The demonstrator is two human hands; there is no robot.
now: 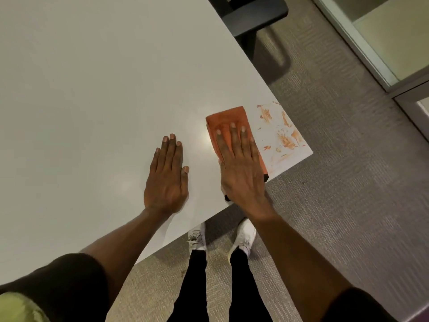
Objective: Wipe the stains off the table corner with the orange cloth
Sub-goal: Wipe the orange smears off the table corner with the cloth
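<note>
A folded orange cloth (226,123) is laid flat on the white desk (92,77) near its right front corner, its near end reaching the desk's front edge. The right hand (241,173) is pressed palm-down on the cloth, its fingers (234,135) stretched out straight and held close together, not curled around the fabric; the far part of the cloth is left uncovered beyond the fingertips. Orange-brown stains (284,133) are smeared and spattered over the corner just to the right of the cloth, between it and the desk's right edge. The left hand (168,175) is rested flat on bare desk to the left of the cloth, apart from it, fingers extended and together, thumb slightly out. Grey carpet (348,182) is seen below, with two white shoes (245,235) at the desk's edge and a dark chair (255,12) at the far side
</note>
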